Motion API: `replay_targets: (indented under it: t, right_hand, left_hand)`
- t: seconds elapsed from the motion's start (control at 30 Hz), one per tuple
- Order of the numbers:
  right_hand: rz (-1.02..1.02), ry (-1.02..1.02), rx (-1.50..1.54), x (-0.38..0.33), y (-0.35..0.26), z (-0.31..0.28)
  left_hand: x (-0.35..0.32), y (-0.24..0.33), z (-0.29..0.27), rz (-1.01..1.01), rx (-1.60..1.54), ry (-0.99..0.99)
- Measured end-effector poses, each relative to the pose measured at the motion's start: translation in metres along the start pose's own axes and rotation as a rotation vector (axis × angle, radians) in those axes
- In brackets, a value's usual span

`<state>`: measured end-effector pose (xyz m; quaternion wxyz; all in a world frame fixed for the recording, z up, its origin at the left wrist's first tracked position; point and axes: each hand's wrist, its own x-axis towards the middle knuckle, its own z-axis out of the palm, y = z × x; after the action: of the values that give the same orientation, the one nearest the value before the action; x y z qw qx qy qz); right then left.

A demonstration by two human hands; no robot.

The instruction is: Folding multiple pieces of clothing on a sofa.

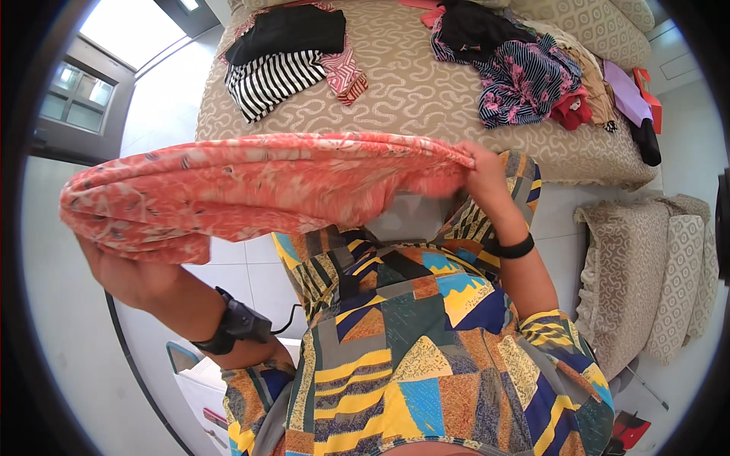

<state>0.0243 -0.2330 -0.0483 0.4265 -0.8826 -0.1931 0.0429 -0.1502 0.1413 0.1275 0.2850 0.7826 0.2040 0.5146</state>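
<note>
A coral-red garment with a pale floral pattern (pixel 251 182) is stretched sideways in front of me, raised off the bed. At its right end, my right hand (pixel 484 176) is closed, gripping a bunched edge of the cloth. My left hand (pixel 103 258) reaches up under the garment's left end, where the cloth drapes over it and hides the fingers. Between the two hands the fabric hangs in a loose, slightly blurred sag. Its exact kind is not clear.
Beyond lies a bed with a beige patterned cover (pixel 403 99). On it are a pile with a black-and-white striped garment (pixel 270 80) and a heap with a dark floral garment (pixel 525 80). A beige cushioned seat (pixel 627 266) stands at the right, a door (pixel 84 106) at the far left.
</note>
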Motion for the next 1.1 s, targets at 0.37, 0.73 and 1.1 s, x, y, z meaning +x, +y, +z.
replay_targets:
  t: [0.37,0.73,1.1]
  right_hand:
    - [-0.195,0.269,0.807,0.02,-0.045,-0.138]
    - [-0.386,0.643,0.816,0.034,-0.098,-0.231]
    - [-0.341,0.105,1.357,0.173,0.037,-0.327]
  left_hand:
    - [0.035,-0.06,0.026,-0.465,-1.145,-0.338]
    - [-0.004,0.007,0.057,0.077,-0.176,-0.982]
    - [0.044,-0.05,0.113,0.019,0.176,-0.701]
